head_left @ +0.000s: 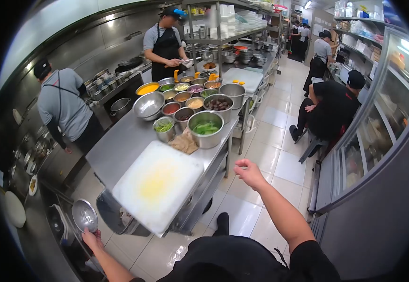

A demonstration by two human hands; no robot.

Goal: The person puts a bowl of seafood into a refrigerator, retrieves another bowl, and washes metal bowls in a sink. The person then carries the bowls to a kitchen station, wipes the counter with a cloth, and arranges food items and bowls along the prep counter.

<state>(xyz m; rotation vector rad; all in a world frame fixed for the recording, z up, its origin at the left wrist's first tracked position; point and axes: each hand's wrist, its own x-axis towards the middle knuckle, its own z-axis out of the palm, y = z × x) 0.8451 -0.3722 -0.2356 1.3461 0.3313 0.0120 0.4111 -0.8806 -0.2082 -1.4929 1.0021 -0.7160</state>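
Note:
My left hand [92,238] grips the rim of a shiny metal bowl [84,215], tilted so its inside faces me. The bowl is at the lower left, beside a grey bin [111,211] under the table's end. In the aisle right of the steel table [115,151], my right hand [250,174] hangs in the air with loosely bent fingers and nothing visible in them. A white cutting board [176,167] with a yellow stain lies on the near end of the table, between my hands.
Several metal containers of ingredients, including a pot of green vegetables [206,143], crowd the table behind a brown cloth [184,142]. Two people [68,105] [164,47] stand by the stoves. A seated person [333,110] is on the right, near a glass-door fridge [378,127].

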